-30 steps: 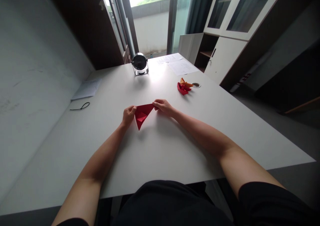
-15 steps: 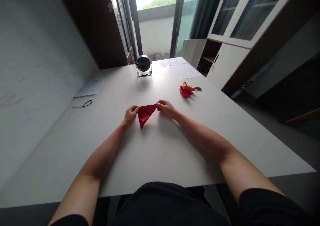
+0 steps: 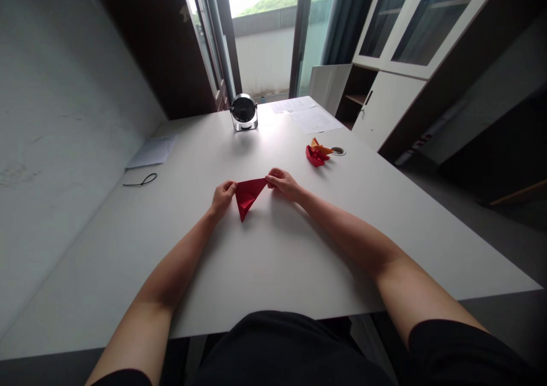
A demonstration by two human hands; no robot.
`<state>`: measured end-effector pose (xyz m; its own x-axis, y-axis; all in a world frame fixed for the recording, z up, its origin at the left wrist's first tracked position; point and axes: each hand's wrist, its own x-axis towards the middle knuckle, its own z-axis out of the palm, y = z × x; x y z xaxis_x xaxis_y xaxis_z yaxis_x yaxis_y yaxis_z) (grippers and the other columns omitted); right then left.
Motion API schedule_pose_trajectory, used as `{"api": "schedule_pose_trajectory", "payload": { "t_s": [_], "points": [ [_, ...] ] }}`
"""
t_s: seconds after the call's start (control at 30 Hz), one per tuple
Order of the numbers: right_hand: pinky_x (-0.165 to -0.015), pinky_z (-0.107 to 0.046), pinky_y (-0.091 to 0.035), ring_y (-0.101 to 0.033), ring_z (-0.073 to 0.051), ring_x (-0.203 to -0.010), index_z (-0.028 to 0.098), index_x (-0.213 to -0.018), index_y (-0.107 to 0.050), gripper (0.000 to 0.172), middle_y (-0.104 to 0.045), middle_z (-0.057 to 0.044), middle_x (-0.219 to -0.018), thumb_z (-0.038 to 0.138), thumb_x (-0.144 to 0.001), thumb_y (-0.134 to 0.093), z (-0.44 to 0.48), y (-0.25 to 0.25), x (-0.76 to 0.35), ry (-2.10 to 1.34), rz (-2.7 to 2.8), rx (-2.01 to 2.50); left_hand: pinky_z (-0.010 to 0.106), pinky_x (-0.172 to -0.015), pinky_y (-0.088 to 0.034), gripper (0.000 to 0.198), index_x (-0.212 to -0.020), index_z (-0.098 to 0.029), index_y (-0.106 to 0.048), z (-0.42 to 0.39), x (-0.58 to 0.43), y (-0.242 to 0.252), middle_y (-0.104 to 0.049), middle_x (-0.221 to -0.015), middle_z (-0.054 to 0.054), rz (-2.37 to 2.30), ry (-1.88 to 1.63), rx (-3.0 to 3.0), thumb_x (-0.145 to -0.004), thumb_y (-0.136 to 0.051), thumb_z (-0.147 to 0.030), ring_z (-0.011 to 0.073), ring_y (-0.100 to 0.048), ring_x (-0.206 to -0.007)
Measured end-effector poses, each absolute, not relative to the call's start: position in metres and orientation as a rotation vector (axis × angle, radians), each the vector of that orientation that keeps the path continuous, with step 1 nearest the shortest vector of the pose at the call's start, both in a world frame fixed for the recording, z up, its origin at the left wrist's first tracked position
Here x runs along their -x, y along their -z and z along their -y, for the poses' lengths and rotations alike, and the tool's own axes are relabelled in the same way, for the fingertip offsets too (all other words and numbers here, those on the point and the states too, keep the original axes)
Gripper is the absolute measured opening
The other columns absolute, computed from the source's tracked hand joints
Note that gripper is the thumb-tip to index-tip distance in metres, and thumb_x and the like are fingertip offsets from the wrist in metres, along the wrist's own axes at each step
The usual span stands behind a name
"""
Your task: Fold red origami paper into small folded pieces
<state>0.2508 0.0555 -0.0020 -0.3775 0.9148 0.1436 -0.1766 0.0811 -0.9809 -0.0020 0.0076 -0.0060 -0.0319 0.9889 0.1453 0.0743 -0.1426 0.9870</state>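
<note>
A folded sheet of red paper (image 3: 248,193) stretches between my two hands above the white table (image 3: 273,278). It looks like a triangle with a point hanging down toward me and a crease or flap in its lower part. My left hand (image 3: 224,196) pinches its upper left corner. At the upper right corner, my right hand (image 3: 282,183) grips the paper between thumb and fingers, the other fingers curled. Farther off to the right lie folded paper pieces, one red (image 3: 315,157) and one orange (image 3: 321,148), touching each other.
A round black device on a silver stand (image 3: 244,113) is at the back of the table. Paper sheets (image 3: 314,119) lie at the far right, and a white packet (image 3: 151,151) with a black cable tie (image 3: 143,180) at the left. A cable hole (image 3: 338,151) is beside the folded pieces.
The camera view has shifted very slightly. My hands keep the same hold on the red paper, and nothing on the table has visibly moved.
</note>
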Motion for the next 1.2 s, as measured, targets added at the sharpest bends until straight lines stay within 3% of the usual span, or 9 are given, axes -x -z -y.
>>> {"api": "schedule_pose_trajectory", "payload": {
  "t_s": [0.13, 0.33, 0.57, 0.77, 1.0, 1.2],
  "points": [
    [-0.064, -0.025, -0.044, -0.056, -0.011, -0.063, 0.017, -0.082, -0.059, 0.039, -0.063, 0.0, -0.067, 0.052, -0.075, -0.075, -0.055, 0.002, -0.251, -1.481, 1.433, 0.787, 0.023, -0.055, -0.036, 0.029, -0.078, -0.015, -0.064, -0.007, 0.0, 0.004, -0.058, -0.069, 0.001, -1.211, -1.302, -1.305, -0.085, -0.064, -0.043, 0.011, -0.048, -0.061],
    [-0.074, -0.029, -0.051, -0.065, -0.015, -0.08, 0.018, -0.097, -0.066, 0.041, -0.07, -0.006, -0.09, 0.056, -0.082, -0.067, -0.044, -0.008, -0.248, -1.56, 1.502, 0.688, 0.023, -0.05, -0.028, 0.03, -0.074, -0.017, -0.057, -0.007, -0.006, 0.002, -0.042, -0.056, -0.004, -1.101, -1.292, -1.248, -0.087, -0.064, -0.043, 0.0079, -0.035, -0.05],
    [-0.078, -0.032, -0.051, -0.066, -0.018, -0.084, 0.016, -0.11, -0.068, 0.045, -0.071, -0.009, -0.1, 0.05, -0.081, -0.071, -0.037, -0.016, -0.245, -1.554, 1.636, 0.608, 0.023, -0.05, -0.03, 0.031, -0.076, -0.017, -0.056, -0.005, -0.007, -0.001, -0.044, -0.054, -0.004, -1.078, -1.245, -1.223, -0.089, -0.062, -0.044, 0.008, -0.037, -0.049],
    [-0.071, -0.029, -0.048, -0.06, -0.015, -0.074, 0.013, -0.089, -0.068, 0.029, -0.068, -0.005, -0.079, 0.041, -0.082, -0.066, -0.037, -0.007, -0.234, -1.394, 1.73, 0.659, 0.023, -0.051, -0.031, 0.033, -0.072, -0.017, -0.056, -0.003, -0.008, -0.001, -0.047, -0.055, -0.003, -1.086, -1.226, -1.302, -0.089, -0.061, -0.044, 0.0084, -0.039, -0.05],
    [-0.067, -0.028, -0.045, -0.058, -0.016, -0.073, 0.015, -0.084, -0.064, 0.021, -0.066, -0.002, -0.077, 0.032, -0.073, -0.07, -0.039, 0.001, -0.229, -1.3, 1.76, 0.799, 0.026, -0.058, -0.04, 0.033, -0.076, -0.016, -0.06, 0.0, -0.012, -0.006, -0.056, -0.059, 0.0, -1.097, -1.192, -1.337, -0.088, -0.06, -0.047, 0.012, -0.049, -0.056],
    [-0.059, -0.026, -0.035, -0.041, -0.01, -0.06, 0.018, -0.062, -0.045, 0.02, -0.047, 0.004, -0.061, 0.024, -0.07, -0.062, -0.04, 0.006, -0.229, -0.987, 1.803, 0.905, 0.027, -0.061, -0.041, 0.042, -0.077, -0.015, -0.062, 0.005, -0.016, -0.008, -0.064, -0.066, 0.005, -1.043, -1.113, -1.419, -0.092, -0.054, -0.053, 0.0139, -0.056, -0.06]
  ]
}}
